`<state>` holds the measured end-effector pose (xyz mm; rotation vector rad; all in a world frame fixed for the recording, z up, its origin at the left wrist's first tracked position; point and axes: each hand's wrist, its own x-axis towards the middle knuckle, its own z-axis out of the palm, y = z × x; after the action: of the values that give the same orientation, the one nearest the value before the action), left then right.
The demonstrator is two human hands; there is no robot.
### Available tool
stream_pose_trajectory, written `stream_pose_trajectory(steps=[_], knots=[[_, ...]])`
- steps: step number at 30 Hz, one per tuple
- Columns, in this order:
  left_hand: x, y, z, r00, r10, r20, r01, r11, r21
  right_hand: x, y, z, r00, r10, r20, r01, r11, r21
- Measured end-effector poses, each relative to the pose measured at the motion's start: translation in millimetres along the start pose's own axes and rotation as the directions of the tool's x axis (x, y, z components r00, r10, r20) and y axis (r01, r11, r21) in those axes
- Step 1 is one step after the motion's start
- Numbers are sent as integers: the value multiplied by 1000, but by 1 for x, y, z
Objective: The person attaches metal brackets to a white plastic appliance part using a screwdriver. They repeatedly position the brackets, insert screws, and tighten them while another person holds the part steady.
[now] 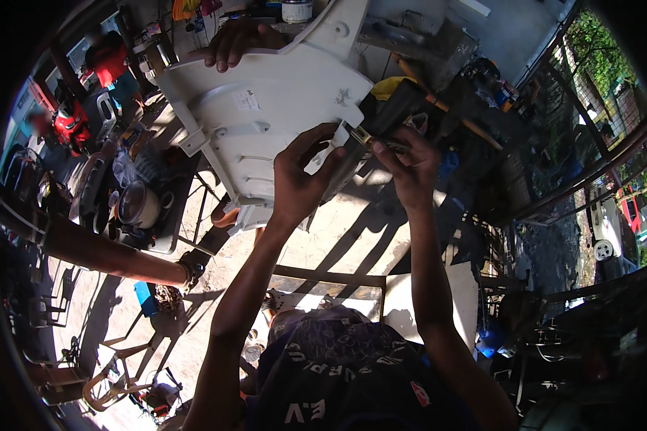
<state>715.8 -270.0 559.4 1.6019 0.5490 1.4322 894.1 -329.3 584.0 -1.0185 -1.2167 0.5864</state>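
A large white moulded plastic panel (295, 93), with ribs, raised bosses and a small paper label, is tilted up in front of me. My left hand (303, 169) is closed at its right edge, thumb and fingers curled about a narrow projecting part. Just right of that edge, my right hand (413, 161) pinches a small brass-coloured metal piece (361, 135); its exact kind is hard to make out. The metal piece is close to the panel's edge, and I cannot tell if they touch. Another person's hand (241, 43) rests over the panel's far edge.
Another person's arm (115, 255) reaches in from the left. A table there bears a pot (138, 205) and plastic bags. A plastic chair (115, 377) stands lower left. Dark clutter and a long wooden handle (474, 131) lie at right. A person in red (108, 61) is farther back.
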Motion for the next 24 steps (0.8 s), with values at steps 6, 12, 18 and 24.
stream_pose_trajectory(steps=[6, 12, 18, 24], knots=[[-5, 8, -20, 995, -95, -20, 96, 995, 36, 0, -6, -3, 999, -30, 27, 30, 999, -12], [-7, -8, -26, 993, -116, 35, 119, 991, -67, -5, 2, -4, 996, -80, 42, 80, 997, -8], [-12, -6, -26, 994, -85, 75, 89, 995, -50, -2, -5, 10, 996, -73, 55, 79, 991, -104], [-12, -8, -26, 992, -101, 75, 107, 992, -74, 4, -5, 14, 994, -69, 79, 79, 989, -127]])
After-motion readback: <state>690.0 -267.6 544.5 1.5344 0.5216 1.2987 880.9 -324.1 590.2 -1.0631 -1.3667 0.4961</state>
